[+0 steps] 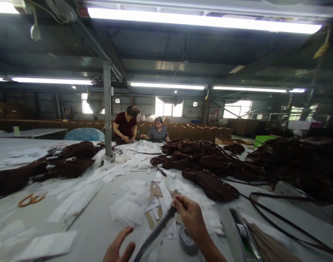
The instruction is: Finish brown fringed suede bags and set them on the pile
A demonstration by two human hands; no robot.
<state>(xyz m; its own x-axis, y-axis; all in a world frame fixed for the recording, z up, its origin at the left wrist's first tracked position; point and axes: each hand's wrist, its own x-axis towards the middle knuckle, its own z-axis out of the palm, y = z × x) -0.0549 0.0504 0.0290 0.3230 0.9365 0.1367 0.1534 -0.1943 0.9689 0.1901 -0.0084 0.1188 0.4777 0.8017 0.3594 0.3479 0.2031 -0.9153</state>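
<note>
My right hand (192, 216) pinches the upper end of a long dark strap (158, 230), which looks partly covered by a pale, see-through wrap. From there the strap slants down to the lower edge of the view. To its left, my left hand (120, 247) is open, thumb and forefinger apart, and does not appear to touch it. Just under my right wrist lies a grey roll of tape (187, 241). Strips of white paper and tan card (155, 211) are scattered on the table (101, 211) beyond my hands.
Dark brown bags (210, 182) are heaped at right, their straps (278, 222) trailing forward. A tape dispenser (241, 233) stands at lower right. Orange-handled scissors (31, 200) and more brown bags (73, 160) lie left. Near a metal post (107, 109), two people (125, 125) work at the far side.
</note>
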